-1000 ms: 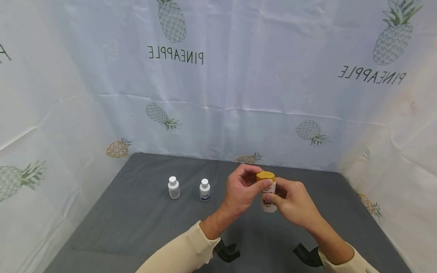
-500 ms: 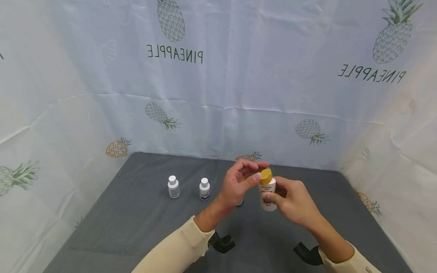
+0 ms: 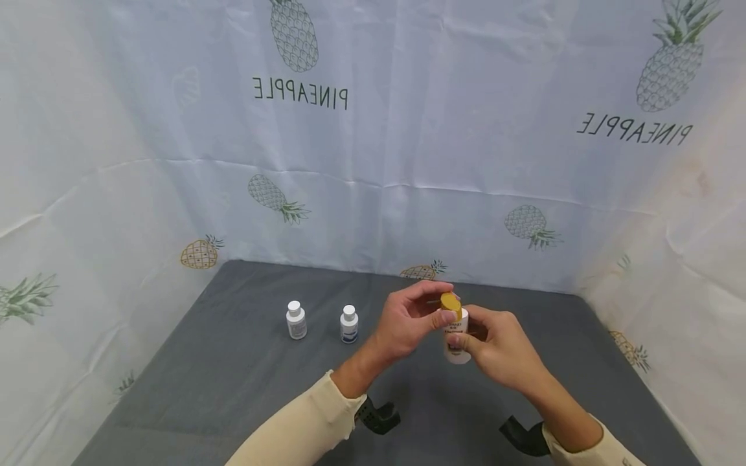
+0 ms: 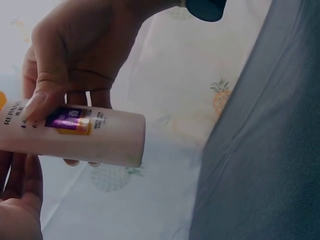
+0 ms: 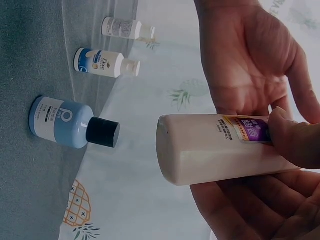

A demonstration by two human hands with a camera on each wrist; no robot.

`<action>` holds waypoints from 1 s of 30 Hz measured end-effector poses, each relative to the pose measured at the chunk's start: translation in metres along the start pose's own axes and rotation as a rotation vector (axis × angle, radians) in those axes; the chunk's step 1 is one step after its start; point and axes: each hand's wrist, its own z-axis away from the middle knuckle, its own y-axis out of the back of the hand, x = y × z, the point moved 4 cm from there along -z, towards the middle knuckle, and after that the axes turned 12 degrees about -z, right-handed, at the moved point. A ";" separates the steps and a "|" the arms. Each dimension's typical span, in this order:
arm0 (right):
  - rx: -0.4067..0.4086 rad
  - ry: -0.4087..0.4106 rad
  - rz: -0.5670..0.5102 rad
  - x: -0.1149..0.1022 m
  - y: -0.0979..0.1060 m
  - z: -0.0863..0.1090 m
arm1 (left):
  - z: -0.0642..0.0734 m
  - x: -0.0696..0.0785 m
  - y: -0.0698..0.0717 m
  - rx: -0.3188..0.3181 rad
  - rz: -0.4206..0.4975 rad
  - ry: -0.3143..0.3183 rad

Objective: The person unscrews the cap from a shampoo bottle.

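A pale shampoo bottle [image 3: 456,355] with a purple label stands upright in my right hand [image 3: 504,346], whose thumb lies across its front. Its yellow cap [image 3: 451,305] sits askew at the top, and part of the white shoulder shows beside it. My left hand [image 3: 408,322] pinches this cap between thumb and fingers. Whether the cap still joins the bottle, I cannot tell. The left wrist view shows the bottle [image 4: 117,137] lying across the picture with the right thumb over its label; only an edge of yellow is visible there.
Two small white bottles, one plain-labelled [image 3: 296,321] and one blue-labelled [image 3: 349,325], stand on the grey table [image 3: 233,388] to the left. A blue bottle [image 5: 62,122] with a black cap is in the right wrist view. Pineapple-print cloth [image 3: 373,129] encloses the table.
The cap went from sitting level to tilted. Half a second ago my left fingers were lifted off it with the thumb against it; now they close on it again. The right hand barely moved.
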 end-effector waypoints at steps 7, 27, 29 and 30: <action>0.006 0.012 0.002 0.000 0.000 0.001 | 0.006 0.000 -0.002 0.102 -0.051 0.037; -0.020 -0.020 0.044 0.002 0.002 -0.001 | -0.003 -0.004 -0.002 -0.218 0.141 -0.085; -0.024 -0.021 0.042 0.003 0.002 0.000 | -0.003 -0.006 -0.002 -0.213 0.156 -0.081; -0.024 -0.020 0.040 0.003 0.002 0.000 | -0.003 -0.007 -0.003 -0.201 0.159 -0.077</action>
